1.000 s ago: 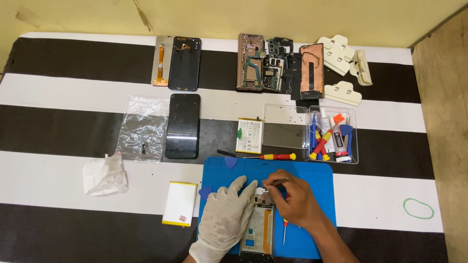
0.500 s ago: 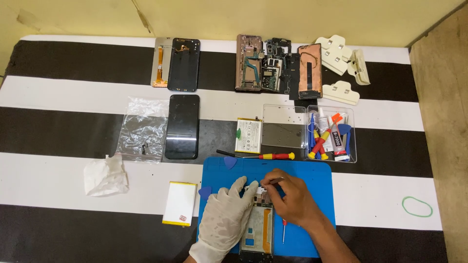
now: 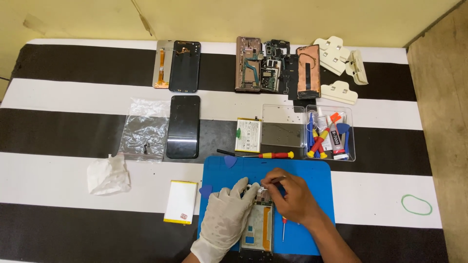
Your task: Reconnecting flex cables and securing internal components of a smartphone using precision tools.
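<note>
Both hands point(image 3: 229, 216) curled over opened phone point(image 3: 257, 229)

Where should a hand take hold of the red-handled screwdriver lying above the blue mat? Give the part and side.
Grip the red handle, coming down from above. The screwdriver lies flat with its thin shaft pointing left; the handle is the thicker part, with clear cloth around it.

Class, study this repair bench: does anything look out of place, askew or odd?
One thing: only the left hand wears a white glove; the right hand is bare. A crumpled tissue and a green rubber band lie stray on the striped cloth.
</note>
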